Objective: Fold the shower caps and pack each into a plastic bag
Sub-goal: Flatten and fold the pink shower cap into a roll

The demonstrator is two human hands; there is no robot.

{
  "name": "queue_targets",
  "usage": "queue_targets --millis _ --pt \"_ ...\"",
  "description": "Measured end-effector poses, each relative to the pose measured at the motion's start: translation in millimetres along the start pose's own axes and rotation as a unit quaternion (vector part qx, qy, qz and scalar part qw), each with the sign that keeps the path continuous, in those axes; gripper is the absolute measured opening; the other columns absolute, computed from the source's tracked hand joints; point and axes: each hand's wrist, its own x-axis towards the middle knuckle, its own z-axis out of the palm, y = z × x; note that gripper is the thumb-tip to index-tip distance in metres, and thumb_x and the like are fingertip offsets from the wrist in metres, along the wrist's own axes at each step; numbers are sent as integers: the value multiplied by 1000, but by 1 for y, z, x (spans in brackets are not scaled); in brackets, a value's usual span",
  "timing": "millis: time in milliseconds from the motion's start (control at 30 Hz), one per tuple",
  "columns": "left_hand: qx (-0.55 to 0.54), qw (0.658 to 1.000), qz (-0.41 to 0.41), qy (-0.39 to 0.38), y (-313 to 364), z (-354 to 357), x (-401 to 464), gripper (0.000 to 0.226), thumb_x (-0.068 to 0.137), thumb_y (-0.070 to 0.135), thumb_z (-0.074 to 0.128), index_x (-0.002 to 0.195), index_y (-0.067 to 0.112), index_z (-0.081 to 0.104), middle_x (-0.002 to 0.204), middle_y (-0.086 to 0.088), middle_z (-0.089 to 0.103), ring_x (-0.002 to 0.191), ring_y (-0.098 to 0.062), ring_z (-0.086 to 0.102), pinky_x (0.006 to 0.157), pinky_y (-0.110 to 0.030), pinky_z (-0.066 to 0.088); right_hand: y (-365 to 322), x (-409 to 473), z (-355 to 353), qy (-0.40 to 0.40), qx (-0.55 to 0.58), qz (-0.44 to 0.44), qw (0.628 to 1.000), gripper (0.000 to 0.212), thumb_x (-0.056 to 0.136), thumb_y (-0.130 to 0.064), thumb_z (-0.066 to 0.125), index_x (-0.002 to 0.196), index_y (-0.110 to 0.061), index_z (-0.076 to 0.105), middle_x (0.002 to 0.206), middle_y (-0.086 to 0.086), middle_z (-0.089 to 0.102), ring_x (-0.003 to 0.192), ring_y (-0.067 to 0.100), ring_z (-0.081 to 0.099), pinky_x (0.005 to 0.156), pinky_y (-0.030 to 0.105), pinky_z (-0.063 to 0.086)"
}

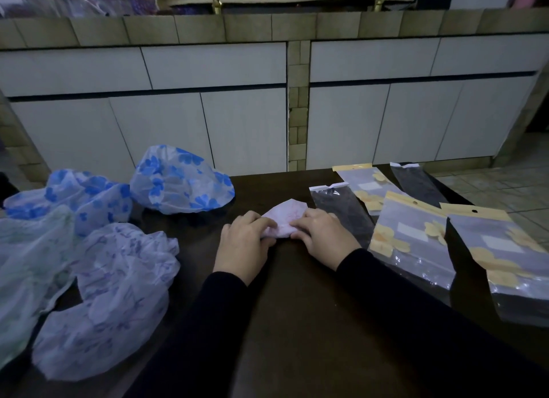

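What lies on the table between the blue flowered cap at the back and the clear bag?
In the head view, the folded pink cap, held by both hands, lies there.

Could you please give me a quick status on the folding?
Left hand and right hand both pressing pink shower cap, partly folded. Plastic bags waiting right. Nothing obstructing.
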Motion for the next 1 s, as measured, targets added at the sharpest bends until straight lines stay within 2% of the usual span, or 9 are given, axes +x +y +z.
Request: queue_targets --millis 133,300,467,600,700,767,833,900,1000 --pt "0 1000 -12 -14 -1 2 5 25 97 30 50 120 33 59 119 11 53 108 -7 49 94 -28 34 0 -1 -2 20 56 17 998 27 95 -34 53 121 -27 59 119 -1 61 113 19 54 99 35 45" --pt "29 999 -19 -32 -1 4 9 27 97 30 50 123 34 55 122 12 52 109 -8 47 95 -30 36 4 -4 -7 18 63 11 998 32 89 -35 63 118 -22 64 116 -3 60 108 14 54 95 29 46" --pt "25 998 -20 -51 -6 2 10 28 98 31 46 124 33 56 120 11 55 107 -9 48 91 -29 33 7 -3 -12 22 88 16 996 25 92 -32 60 111 -21 71 107 -1 62 100 12 55 91 27 47" --pt "26 994 -64 -82 -4 -2 15 28 100 32 44 125 31 56 115 6 61 108 -13 53 94 -31 33 6 1 -13 20 137 54 989 21 94 -24 59 110 -20 72 108 1 67 98 13 59 89 24 46" --pt "-48 992 -93 -68 -4 -1 15 14 99 33 47 109 35 56 99 10 61 94 -10 54 89 -27 33 3 6 -10 16 142 87 986 24 96 -23 56 114 -18 70 114 2 67 105 14 60 93 23 43" --pt "-71 992 -90 -45 -5 0 14 5 97 33 50 99 37 51 94 13 57 93 -9 53 83 -26 30 1 8 -5 21 125 98 987 25 96 -26 55 115 -19 69 114 3 67 105 16 60 95 28 45" --pt "-33 997 -64 -21 -5 2 13 9 94 30 55 98 38 54 103 13 53 102 -10 48 84 -27 29 1 6 0 43 106 88 990 25 96 -28 54 114 -19 69 112 2 63 104 16 57 93 28 44" --pt "4 1000 -22 1 -2 2 12 18 92 26 59 106 36 60 114 12 50 108 -10 43 88 -27 31 2 3 2 88 100 69 989 23 95 -26 57 112 -19 69 111 -1 56 105 11 50 90 23 40" --pt "29 999 15 -26 1 2 11 33 90 20 60 119 35 59 122 13 51 111 -8 42 93 -26 31 0 -2 -2 109 76 37 990 21 95 -23 57 111 -18 69 109 -1 55 104 9 45 87 20 37"
